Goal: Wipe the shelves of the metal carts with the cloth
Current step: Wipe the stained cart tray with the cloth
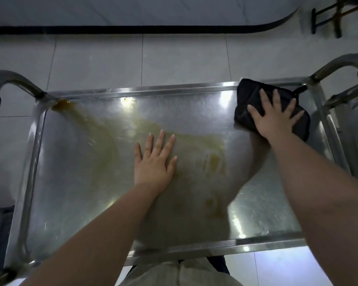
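The metal cart's top shelf (74,182) fills the view, a shiny steel tray with a raised rim. A yellowish-brown smear (103,129) runs from its far left corner toward the middle. My right hand (275,116) lies flat with spread fingers on a folded black cloth (246,96), pressing it onto the far right corner of the shelf. My left hand (155,159) rests flat on the middle of the shelf, fingers straight, holding nothing.
Curved steel handles rise at the cart's left end (15,81) and right end (339,62). Pale floor tiles (174,58) lie beyond the cart, then a dark baseboard strip (132,29). A dark-legged stand (327,17) is at the far right.
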`<action>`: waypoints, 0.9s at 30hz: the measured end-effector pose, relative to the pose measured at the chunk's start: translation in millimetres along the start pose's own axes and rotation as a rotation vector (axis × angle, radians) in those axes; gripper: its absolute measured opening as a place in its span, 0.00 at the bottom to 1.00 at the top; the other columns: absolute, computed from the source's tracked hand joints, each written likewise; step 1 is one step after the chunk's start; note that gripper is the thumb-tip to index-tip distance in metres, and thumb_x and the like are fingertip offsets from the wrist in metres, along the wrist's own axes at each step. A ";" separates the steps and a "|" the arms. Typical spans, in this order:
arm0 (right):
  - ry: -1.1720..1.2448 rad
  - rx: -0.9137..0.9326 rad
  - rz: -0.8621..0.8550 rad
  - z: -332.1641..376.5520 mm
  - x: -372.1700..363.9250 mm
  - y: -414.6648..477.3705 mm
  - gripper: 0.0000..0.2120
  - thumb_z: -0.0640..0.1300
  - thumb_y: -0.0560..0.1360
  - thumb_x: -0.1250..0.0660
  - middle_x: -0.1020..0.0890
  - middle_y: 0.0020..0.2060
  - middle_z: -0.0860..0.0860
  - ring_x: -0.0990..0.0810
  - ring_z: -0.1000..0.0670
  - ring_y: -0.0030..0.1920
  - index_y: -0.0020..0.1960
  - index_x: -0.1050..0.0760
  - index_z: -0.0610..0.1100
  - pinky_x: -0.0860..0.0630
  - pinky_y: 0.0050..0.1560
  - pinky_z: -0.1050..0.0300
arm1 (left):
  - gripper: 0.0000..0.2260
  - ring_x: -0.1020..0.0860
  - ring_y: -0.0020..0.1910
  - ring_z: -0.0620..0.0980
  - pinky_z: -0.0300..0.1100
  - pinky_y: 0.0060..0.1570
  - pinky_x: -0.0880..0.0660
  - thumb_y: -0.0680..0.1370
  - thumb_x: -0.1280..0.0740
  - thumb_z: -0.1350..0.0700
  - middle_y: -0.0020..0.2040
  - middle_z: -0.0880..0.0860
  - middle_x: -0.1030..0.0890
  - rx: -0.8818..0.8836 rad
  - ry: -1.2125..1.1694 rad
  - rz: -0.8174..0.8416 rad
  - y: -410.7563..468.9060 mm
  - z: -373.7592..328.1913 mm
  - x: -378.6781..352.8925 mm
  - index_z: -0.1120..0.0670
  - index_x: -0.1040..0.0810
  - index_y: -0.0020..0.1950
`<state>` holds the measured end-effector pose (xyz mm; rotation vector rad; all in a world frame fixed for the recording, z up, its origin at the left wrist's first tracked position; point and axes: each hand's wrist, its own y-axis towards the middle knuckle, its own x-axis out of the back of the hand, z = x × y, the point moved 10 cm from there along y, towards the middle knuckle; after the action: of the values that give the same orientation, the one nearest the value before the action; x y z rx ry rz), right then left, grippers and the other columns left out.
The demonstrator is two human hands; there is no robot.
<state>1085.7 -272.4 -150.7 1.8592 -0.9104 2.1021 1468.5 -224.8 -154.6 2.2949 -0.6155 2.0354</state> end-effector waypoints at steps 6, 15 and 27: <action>0.018 -0.043 -0.008 9.3 0.7 -6.7 0.37 0.78 0.70 0.62 0.58 0.79 0.58 0.63 0.34 0.77 0.76 0.60 0.68 0.64 0.69 0.26 | 0.28 0.59 0.79 0.55 0.60 0.74 0.62 0.78 0.60 0.35 0.81 0.46 0.56 0.114 0.039 -0.024 9.3 115.6 24.5 0.37 0.57 0.79; -0.052 0.414 -0.006 271.7 -45.9 -117.4 0.37 0.76 0.70 0.61 0.54 0.79 0.58 0.64 0.31 0.75 0.77 0.57 0.65 0.69 0.64 0.23 | 0.27 0.59 0.79 0.53 0.60 0.74 0.63 0.79 0.61 0.35 0.81 0.46 0.56 0.105 0.054 -0.042 6.2 127.4 24.1 0.37 0.57 0.79; 0.057 -0.137 -0.042 26.4 -19.3 -72.6 0.38 0.77 0.69 0.61 0.54 0.79 0.58 0.60 0.34 0.77 0.77 0.56 0.67 0.60 0.70 0.26 | 0.26 0.59 0.79 0.52 0.60 0.74 0.65 0.80 0.59 0.35 0.81 0.46 0.55 0.076 0.013 -0.078 10.7 111.7 20.3 0.35 0.56 0.78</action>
<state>1149.2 -224.6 -145.4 1.7275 -0.9675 2.0034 1573.3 -270.0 -154.9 2.3052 -0.4474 2.0713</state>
